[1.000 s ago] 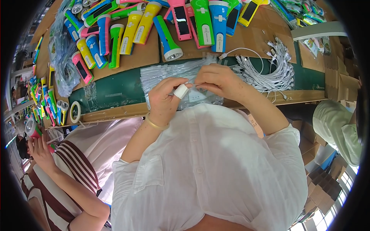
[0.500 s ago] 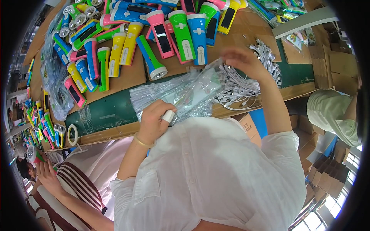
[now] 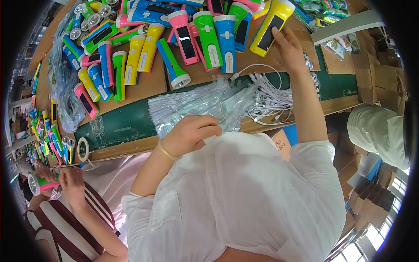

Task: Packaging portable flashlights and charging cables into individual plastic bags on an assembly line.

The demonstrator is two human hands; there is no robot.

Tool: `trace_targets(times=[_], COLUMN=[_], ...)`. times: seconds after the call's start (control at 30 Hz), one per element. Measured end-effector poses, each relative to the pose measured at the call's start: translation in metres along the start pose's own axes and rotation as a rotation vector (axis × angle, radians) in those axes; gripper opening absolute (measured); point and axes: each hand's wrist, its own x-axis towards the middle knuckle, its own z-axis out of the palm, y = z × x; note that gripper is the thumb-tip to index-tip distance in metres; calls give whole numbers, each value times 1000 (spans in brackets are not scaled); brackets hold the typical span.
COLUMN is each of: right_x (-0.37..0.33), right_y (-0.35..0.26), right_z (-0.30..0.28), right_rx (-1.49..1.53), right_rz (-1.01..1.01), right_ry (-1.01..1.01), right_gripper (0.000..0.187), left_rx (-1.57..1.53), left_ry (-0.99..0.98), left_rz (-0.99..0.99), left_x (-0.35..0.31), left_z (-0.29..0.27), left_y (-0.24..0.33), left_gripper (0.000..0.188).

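Observation:
My right hand [image 3: 290,51] grips a yellow flashlight [image 3: 271,28] with a dark solar panel, fingers along its edge. Below that hand, a heap of white cables [image 3: 273,98] lies at the table's front, and one cable loops up from it. Over a stack of clear plastic bags [image 3: 192,98], my left hand [image 3: 194,133] is closed with its fingers curled. What it holds, if anything, is hidden. A blue-and-green flashlight [image 3: 172,63] lies just beyond the bags.
Many pink, green, blue and yellow flashlights [image 3: 201,37] cover the cardboard at the back. A tape roll [image 3: 83,149] stands at the front left edge. A co-worker's hand [image 3: 73,183] holds a flashlight at lower left. A grey bar [image 3: 349,25] crosses the right.
My right hand has moved up from the bags and cables to the yellow flashlight, which is now tilted toward me. My left hand has shifted right; the white piece in it no longer shows.

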Motion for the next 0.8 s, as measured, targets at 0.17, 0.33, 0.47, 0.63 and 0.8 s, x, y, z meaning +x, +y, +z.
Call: trace_targets(times=[0.17,0.33,0.47,0.63,0.8], right_x=[-105,-118,-114,-122,-138], right_y=[-47,-40,-62,-55,-30], right_z=[59,61,62,80,87], right_rx=[117,-468,-1024,-1256,-1310], right_rz=[117,6,-112,-285,-429], right_ry=[-429,-684,-861,-951,-906], right_gripper=[61,58,44,25,23], left_rx=[35,60,30,-37,-17], left_ry=[34,276,396,277,262], left_rz=[-25,-34,-120,-46,-51], left_x=[11,3,-6,4,2], left_z=[0,12,10,13,14], left_y=[-3,-4,-2,-4,-10], left_gripper=[42,26,23,24,20])
